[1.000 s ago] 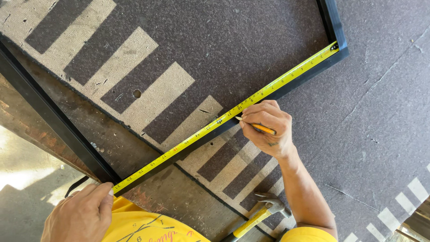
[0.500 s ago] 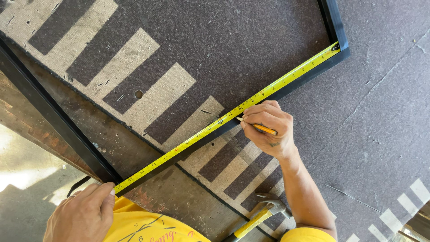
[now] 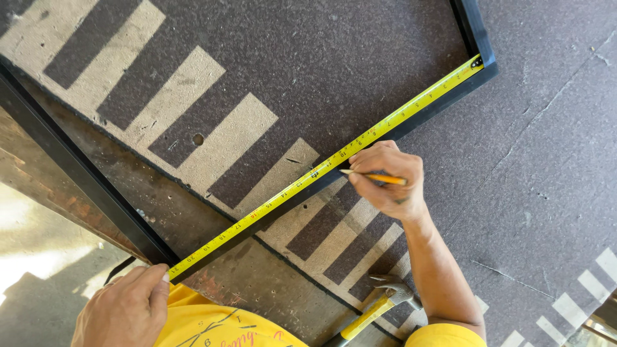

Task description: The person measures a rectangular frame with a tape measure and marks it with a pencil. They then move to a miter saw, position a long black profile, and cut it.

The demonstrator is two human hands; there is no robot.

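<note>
Nearest us, our left hand (image 3: 125,308) pins the tape (image 3: 321,170) end at the frame (image 3: 83,177) corner; tape runs diagonally up-right along the black bar to the far corner hook. Our right hand (image 3: 385,180) sits mid-tape, closed on a pencil (image 3: 374,176), tip touching the tape edge. Hammer (image 3: 373,307) lies below that arm; open board beyond.

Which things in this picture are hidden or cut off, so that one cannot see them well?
All in the head view:
- Pencil: its rear is hidden inside the right hand.
- Tape measure: its case end is covered by the left hand.
- Hammer: the handle end is cut off by the bottom edge.
- Black frame: cut off at the left and top edges.
</note>
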